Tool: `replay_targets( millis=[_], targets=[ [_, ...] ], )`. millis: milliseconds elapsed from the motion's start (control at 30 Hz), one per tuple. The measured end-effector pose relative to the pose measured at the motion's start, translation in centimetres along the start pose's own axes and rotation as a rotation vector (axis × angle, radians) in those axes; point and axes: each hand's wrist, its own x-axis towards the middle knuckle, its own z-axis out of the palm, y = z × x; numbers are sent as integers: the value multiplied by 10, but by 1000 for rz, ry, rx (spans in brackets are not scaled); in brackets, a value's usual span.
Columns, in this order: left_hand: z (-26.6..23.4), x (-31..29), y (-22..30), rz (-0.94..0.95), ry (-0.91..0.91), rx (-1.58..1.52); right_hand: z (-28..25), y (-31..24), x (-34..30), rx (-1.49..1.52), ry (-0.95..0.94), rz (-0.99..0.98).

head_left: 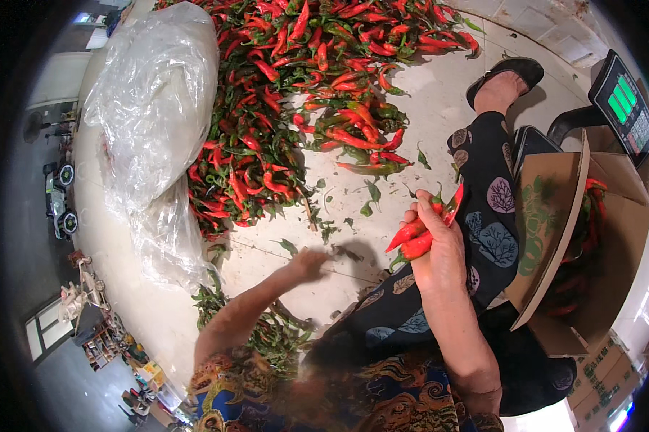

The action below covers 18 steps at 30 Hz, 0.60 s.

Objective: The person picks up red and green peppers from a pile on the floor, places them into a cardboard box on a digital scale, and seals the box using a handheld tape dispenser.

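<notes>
Two or more red chili peppers [415, 240] with green stems lie in my right hand [440, 248], its fingers closed round them above my leg. My left hand [310, 265] hovers low over the floor, left of the right hand. Motion smears its fingers, and I cannot make out whether it holds anything. A large heap of red and green chili peppers [256, 137] spreads across the floor ahead. A smaller cluster of peppers [364, 133] lies at its right side. Beneath my left forearm sits a pile of greener peppers [285, 335].
A crumpled clear plastic sheet [155, 108] covers the heap's left side. On the right stands an open cardboard box [547, 216] with red peppers inside, beside a scale with a lit display [623, 108]. My outstretched leg [486, 180] separates box and heap. Leaf scraps [367, 209] litter the floor.
</notes>
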Motion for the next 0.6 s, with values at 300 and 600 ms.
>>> replay_targets(
  millis=[300,600],
  targets=[
    [-104,148,36,-200,872,-31,-2,2,2,22,-8,44],
    [-133,69,44,107,312,-1474,3,4,2,-20,71,43]
  ],
)
